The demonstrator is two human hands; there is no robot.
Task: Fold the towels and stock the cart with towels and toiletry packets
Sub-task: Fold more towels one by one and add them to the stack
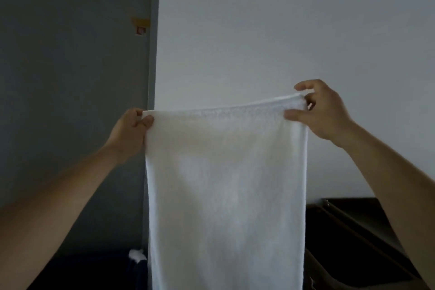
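The left hand (131, 127) was curled tight, its thumb and fingers pinching the top left corner of the towel (226, 195). The right hand (322, 110) gripped the top right corner more loosely. Its thumb pressed on the near face of the cloth with curled fingers behind the edge, and one finger was lifted clear above it. Both arms were raised and spread, so the top edge ran nearly level from left to right, a little higher on the right.

The towel hung flat in the middle of the view, in front of a pale wall (282, 30). Its long axis was vertical, and its lower end ran out of sight at the bottom.

There was one white towel, held by two hands. A grey door (70, 101) stood far left, and a dark container (353, 231) sat low on the right, beside the towel's edge. One small white scrap (136, 254) showed low on the left; what it was could not be told.
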